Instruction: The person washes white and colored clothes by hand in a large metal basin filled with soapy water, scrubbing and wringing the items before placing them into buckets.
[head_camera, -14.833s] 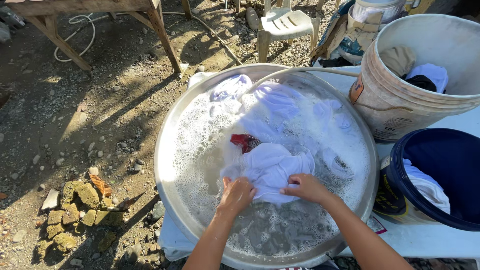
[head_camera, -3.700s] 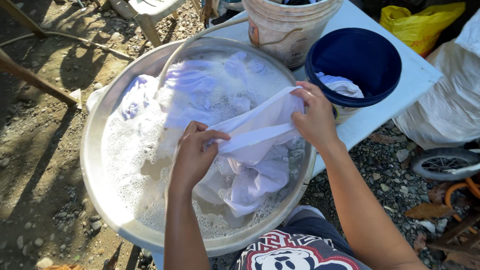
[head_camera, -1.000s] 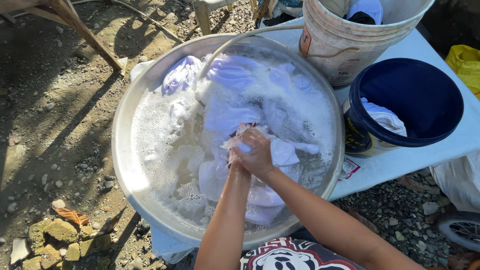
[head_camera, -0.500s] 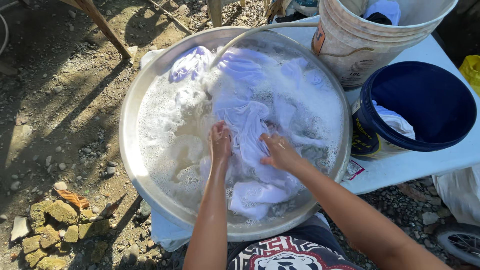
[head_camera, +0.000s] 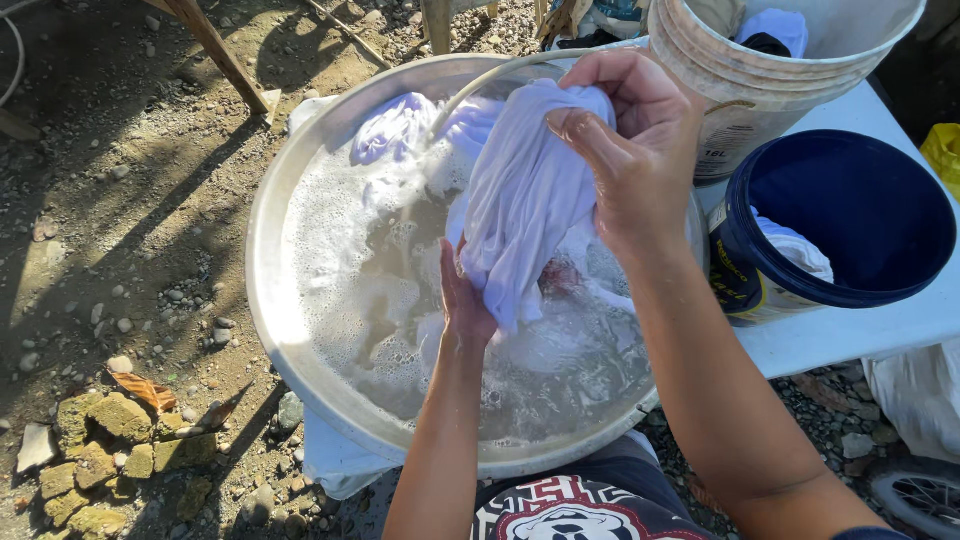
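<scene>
A wide metal basin (head_camera: 268, 300) holds soapy water and several white clothes. My right hand (head_camera: 635, 150) is raised above the basin and grips the top of a wet white garment (head_camera: 520, 200) that hangs down in a bunch. My left hand (head_camera: 462, 305) is lower and holds the garment's bottom part just above the water. A red piece of cloth (head_camera: 560, 275) shows in the water behind the garment. A thin hose (head_camera: 490, 80) runs over the basin's far rim into the water.
A cream bucket (head_camera: 780, 70) with clothes stands at the back right on a white table (head_camera: 860, 325). A dark blue bucket (head_camera: 830, 225) with a white cloth stands beside the basin. Gravel ground, mossy stones (head_camera: 110, 460) and wooden trestle legs (head_camera: 215, 45) lie to the left.
Half a second ago both hands pressed the white garment down in the water. Now my right hand has lifted it well above the basin, and my left hand holds its lower end.
</scene>
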